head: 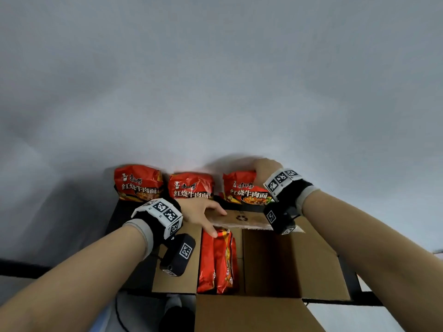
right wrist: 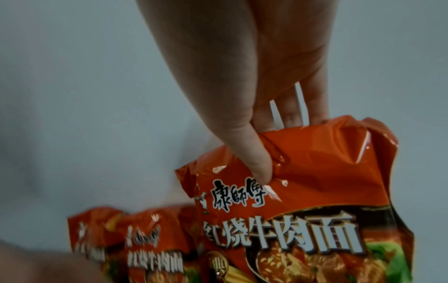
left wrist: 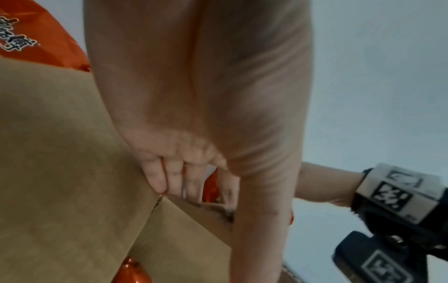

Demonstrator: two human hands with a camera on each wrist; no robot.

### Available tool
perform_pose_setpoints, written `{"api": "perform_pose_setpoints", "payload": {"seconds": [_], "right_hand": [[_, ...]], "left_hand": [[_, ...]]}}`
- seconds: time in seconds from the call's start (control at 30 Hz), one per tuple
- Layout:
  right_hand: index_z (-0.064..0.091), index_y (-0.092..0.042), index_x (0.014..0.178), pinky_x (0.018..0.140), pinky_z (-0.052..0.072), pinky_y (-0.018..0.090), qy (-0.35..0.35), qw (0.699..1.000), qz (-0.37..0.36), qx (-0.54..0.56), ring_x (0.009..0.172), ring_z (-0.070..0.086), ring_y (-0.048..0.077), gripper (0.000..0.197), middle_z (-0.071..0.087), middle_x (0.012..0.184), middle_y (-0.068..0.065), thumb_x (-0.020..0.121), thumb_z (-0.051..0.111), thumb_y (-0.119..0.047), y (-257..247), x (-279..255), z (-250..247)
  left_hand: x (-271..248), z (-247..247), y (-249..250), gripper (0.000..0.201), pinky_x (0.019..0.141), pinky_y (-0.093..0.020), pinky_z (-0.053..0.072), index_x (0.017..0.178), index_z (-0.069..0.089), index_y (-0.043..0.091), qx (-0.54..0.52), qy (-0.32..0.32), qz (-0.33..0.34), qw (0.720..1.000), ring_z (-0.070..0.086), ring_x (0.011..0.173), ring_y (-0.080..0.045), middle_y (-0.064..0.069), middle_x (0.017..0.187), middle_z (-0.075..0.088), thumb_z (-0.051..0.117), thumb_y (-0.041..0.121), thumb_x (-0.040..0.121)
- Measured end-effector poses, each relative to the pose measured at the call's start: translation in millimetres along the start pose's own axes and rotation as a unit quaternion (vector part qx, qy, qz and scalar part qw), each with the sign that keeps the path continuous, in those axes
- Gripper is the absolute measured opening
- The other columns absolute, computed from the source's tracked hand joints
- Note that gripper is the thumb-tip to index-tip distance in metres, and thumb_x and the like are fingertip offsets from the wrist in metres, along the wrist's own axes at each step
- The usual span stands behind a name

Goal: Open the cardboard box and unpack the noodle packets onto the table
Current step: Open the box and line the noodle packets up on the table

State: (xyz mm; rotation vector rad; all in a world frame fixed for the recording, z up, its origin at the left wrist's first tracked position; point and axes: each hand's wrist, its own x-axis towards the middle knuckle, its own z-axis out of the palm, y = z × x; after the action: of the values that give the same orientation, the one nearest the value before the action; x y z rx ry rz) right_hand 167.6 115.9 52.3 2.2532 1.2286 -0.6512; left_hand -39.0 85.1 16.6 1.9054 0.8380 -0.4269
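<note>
With our right hand point(right wrist: 254, 80) pinching the third noodle packet point(head: 244, 188) by its top edge beside two others on the table and our left hand point(head: 201, 212) fingers spread on the cardboard box point(head: 275, 259) flap, we risk toppling that upright row on release.
</note>
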Motion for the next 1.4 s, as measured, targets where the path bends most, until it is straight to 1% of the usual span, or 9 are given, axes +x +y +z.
{"api": "perform_pose_setpoints", "payload": {"seconds": [0.13,0.3,0.43,0.53,0.67,0.83,0.97,1.13,1.4], "right_hand": [[0.059,-0.006,0.112,0.086,0.049,0.024,-0.067,0.995,0.064,-0.037,0.109,0.059,0.017,0.038,0.06,0.118,0.006,0.084,0.062,-0.031,-18.8,36.2,10.7],[0.05,-0.01,0.135,0.103,0.043,0.029,-0.054,0.997,-0.022,-0.055,0.128,0.05,0.023,0.054,0.051,0.14,0.008,0.086,0.062,-0.027,-23.1,43.7,25.5],[0.061,-0.009,0.12,0.093,0.048,0.035,0.07,0.984,-0.166,-0.011,0.114,0.059,0.03,0.035,0.062,0.122,0.013,0.086,0.058,-0.018,-10.2,42.0,42.9],[0.059,-0.01,0.123,0.094,0.047,0.033,0.075,0.984,-0.159,-0.006,0.117,0.057,0.028,0.038,0.06,0.126,0.012,0.086,0.058,-0.017,-15.9,35.6,40.8],[0.045,-0.007,0.137,0.097,0.049,0.031,0.033,0.993,-0.089,-0.072,0.125,0.054,0.024,0.061,0.051,0.14,0.008,0.082,0.069,-0.021,-29.3,32.9,28.5],[0.046,-0.004,0.136,0.099,0.045,0.032,0.077,0.987,-0.1,-0.097,0.127,0.051,0.026,0.05,0.049,0.141,0.012,0.088,0.059,-0.008,-26.8,24.2,28.0],[0.055,-0.002,0.125,0.095,0.044,0.036,0.152,0.964,-0.2,-0.088,0.119,0.054,0.032,0.033,0.057,0.129,0.016,0.095,0.042,-0.005,-16.3,15.8,36.1],[0.052,-0.003,0.13,0.092,0.049,0.035,0.115,0.954,-0.193,-0.196,0.121,0.055,0.028,0.036,0.053,0.135,0.013,0.094,0.047,-0.005,-29.2,15.0,44.4],[0.054,-0.002,0.128,0.094,0.047,0.034,0.107,0.954,-0.199,-0.197,0.12,0.055,0.029,0.035,0.055,0.133,0.014,0.093,0.05,-0.006,-26.2,22.5,39.9]], "left_hand": [[2.2,-0.6,-2.1,0.065,0.099,-0.028,0.035,0.133,0.047,0.03,0.008,-0.009,0.009,1.0,0.043,0.117,-0.015,0.002,0.137,0.043,0.076,0.033,0.075],[4.0,2.5,-4.6,0.07,0.109,-0.033,0.032,0.135,0.044,0.028,0.014,-0.023,0.021,0.999,0.038,0.127,-0.016,0.0,0.141,0.037,0.077,0.031,0.073],[5.5,4.3,-9.1,0.073,0.113,-0.033,0.026,0.134,0.043,0.028,0.014,-0.022,0.031,0.999,0.033,0.133,-0.016,0.001,0.144,0.033,0.079,0.031,0.071],[5.9,6.8,-10.3,0.073,0.11,-0.028,0.02,0.135,0.043,0.025,0.024,-0.011,0.045,0.999,0.027,0.137,-0.016,0.0,0.148,0.029,0.079,0.028,0.071],[7.0,8.1,-9.2,0.072,0.105,-0.024,0.017,0.136,0.042,0.023,0.032,-0.001,0.048,0.998,0.025,0.138,-0.017,-0.001,0.149,0.028,0.078,0.026,0.073],[5.7,7.7,-7.6,0.071,0.112,-0.031,0.022,0.135,0.042,0.024,0.027,-0.007,0.037,0.999,0.028,0.138,-0.017,-0.001,0.149,0.03,0.077,0.026,0.073],[5.0,8.3,-6.1,0.071,0.113,-0.032,0.023,0.135,0.042,0.024,0.029,-0.004,0.04,0.999,0.029,0.137,-0.017,-0.001,0.148,0.031,0.077,0.026,0.073],[5.5,11.6,-8.1,0.073,0.115,-0.033,0.022,0.135,0.042,0.025,0.044,0.002,0.045,0.998,0.027,0.138,-0.017,-0.001,0.149,0.03,0.078,0.027,0.071],[5.9,9.9,-9.4,0.072,0.114,-0.031,0.021,0.136,0.041,0.025,0.032,-0.003,0.038,0.999,0.025,0.14,-0.016,-0.001,0.151,0.027,0.077,0.026,0.073]]}}
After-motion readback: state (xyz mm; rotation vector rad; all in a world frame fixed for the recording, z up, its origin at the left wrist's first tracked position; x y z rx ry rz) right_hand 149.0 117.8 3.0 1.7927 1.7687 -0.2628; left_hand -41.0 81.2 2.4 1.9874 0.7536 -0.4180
